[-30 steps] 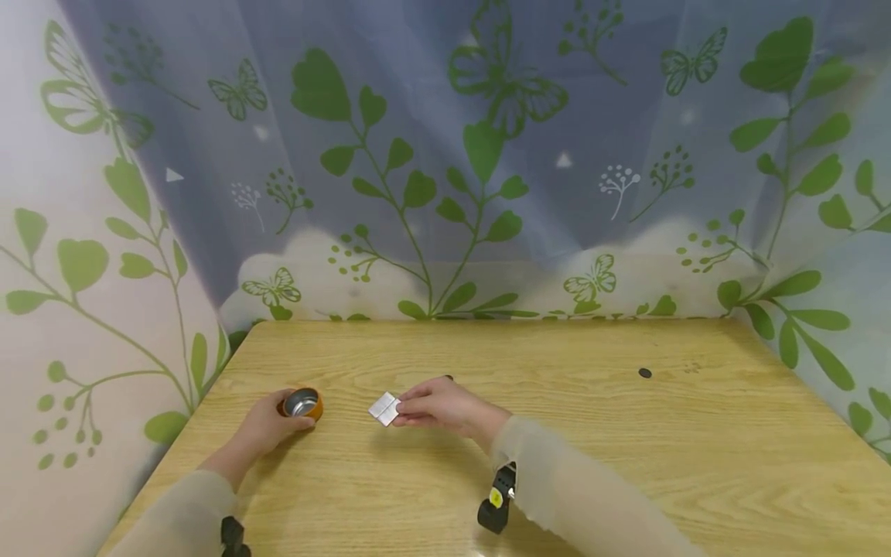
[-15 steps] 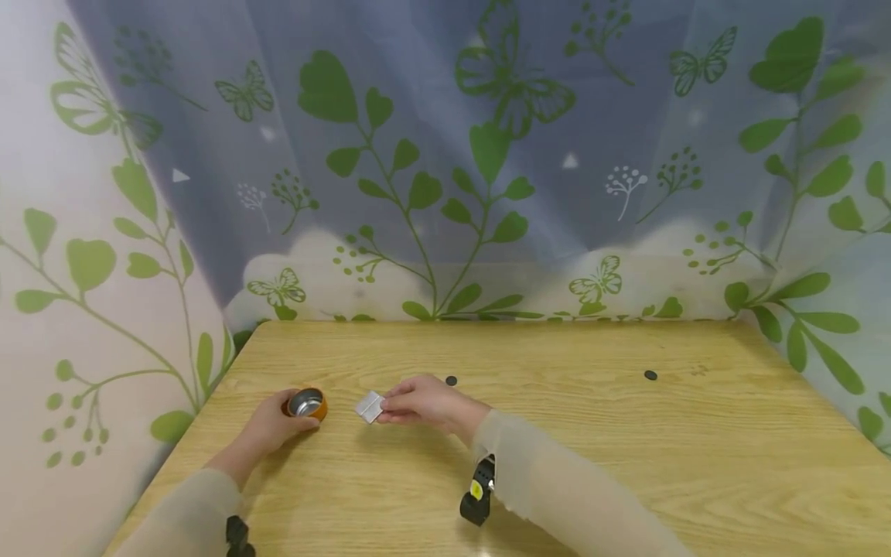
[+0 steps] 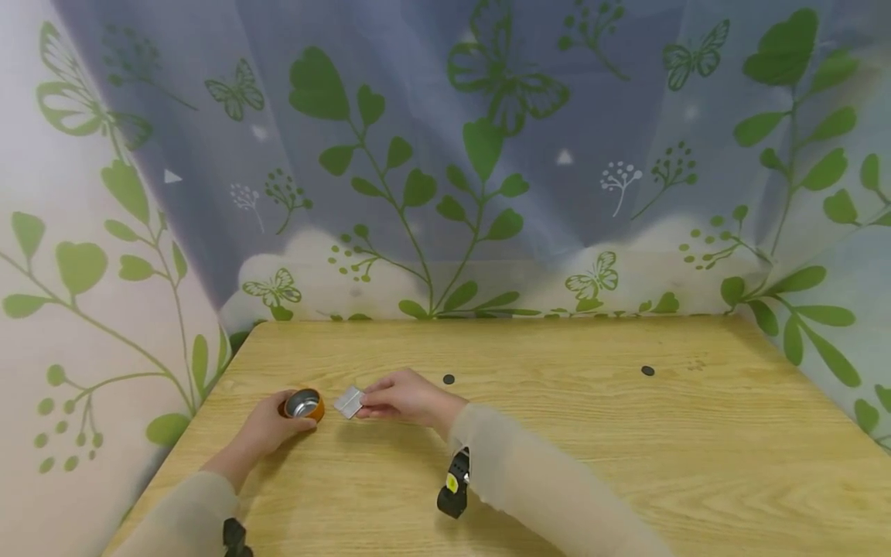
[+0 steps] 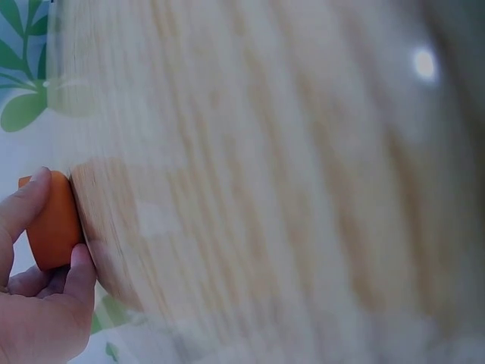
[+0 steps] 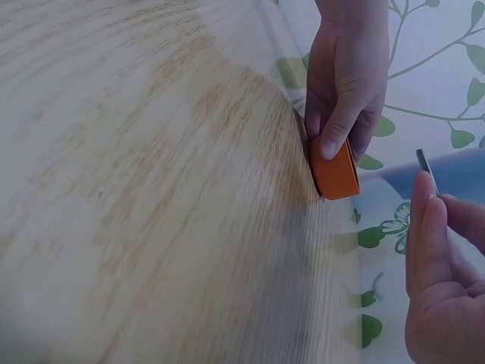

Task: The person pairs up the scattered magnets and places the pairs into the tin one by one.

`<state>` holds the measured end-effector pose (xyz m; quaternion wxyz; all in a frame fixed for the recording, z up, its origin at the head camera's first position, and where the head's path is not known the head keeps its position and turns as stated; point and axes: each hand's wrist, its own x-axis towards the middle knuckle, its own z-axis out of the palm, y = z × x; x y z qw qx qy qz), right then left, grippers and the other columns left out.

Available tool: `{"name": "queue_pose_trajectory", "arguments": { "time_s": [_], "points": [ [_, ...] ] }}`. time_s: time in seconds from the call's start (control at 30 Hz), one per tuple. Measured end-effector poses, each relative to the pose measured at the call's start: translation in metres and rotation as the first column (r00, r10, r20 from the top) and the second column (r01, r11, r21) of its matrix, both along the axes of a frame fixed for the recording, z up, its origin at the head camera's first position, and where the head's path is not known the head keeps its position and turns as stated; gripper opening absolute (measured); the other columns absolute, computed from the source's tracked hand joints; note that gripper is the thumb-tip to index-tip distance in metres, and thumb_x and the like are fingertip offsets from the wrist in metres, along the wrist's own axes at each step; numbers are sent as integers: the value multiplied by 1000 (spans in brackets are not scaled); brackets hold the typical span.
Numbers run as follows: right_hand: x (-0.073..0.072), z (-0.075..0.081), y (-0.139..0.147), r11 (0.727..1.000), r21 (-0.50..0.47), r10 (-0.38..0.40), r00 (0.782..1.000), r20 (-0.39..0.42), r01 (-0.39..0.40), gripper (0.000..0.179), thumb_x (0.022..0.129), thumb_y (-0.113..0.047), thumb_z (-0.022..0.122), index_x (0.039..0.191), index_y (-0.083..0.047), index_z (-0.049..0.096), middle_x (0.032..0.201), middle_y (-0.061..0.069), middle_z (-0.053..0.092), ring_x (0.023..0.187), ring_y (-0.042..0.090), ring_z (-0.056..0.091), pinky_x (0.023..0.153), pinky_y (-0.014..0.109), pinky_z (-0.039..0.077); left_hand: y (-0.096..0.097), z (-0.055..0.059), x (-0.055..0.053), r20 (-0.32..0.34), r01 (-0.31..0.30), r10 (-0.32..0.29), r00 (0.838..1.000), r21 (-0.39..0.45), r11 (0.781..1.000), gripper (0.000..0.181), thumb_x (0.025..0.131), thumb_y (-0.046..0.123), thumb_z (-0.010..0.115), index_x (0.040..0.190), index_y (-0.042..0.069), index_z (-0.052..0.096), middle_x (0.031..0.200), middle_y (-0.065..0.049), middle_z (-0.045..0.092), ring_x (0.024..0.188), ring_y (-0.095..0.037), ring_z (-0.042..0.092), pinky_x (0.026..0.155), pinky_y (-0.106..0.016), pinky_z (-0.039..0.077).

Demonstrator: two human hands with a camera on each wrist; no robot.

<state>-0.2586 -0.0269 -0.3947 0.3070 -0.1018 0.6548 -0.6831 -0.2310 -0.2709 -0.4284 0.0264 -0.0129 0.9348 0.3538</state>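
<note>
Between the two hands, near the table's [image 3: 557, 433] left edge, sits an orange cup [image 3: 302, 404] with a metal inside, its open mouth up. The left hand [image 3: 267, 425] curls its thumb and fingers round the cup's side, which looks meant to keep it steady on the wood. The right wrist view shows the same grip: the thumb pressed on the orange wall [image 5: 335, 171], the fingers wrapped behind it. The left wrist view shows the cup [image 4: 51, 226] caught between thumb and fingertips at the table edge.

Just right of those fingers, the right hand [image 3: 407, 398] pinches a small silver piece [image 3: 348, 402] by one end between thumb and fingertips, so that its free end points toward the cup, close to the rim but apart from it. In the right wrist view only a thin grey edge [image 5: 423, 163] shows above the fingertips.

Beyond the right hand's knuckles lies a small dark disc [image 3: 448, 379]; another [image 3: 647, 370] lies well apart to the right. A leaf-printed curtain [image 3: 445, 155] hangs behind.
</note>
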Motion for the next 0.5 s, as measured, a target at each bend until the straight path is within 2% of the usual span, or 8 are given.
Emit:
{"name": "queue_pose_trajectory", "arguments": {
  "time_s": [0.5],
  "points": [
    [0, -1, -26, 999, 31, -11, 999, -39, 12, 20, 89, 2, 59, 105, 12, 64, 87, 22, 68, 61, 9, 64, 56, 15, 50, 0, 0, 1, -36, 4, -4, 999, 17, 1000, 67, 78, 21, 76, 125, -15, 44, 115, -33, 53, 102, -41, 53, 87, -50, 42]
  ]
}}
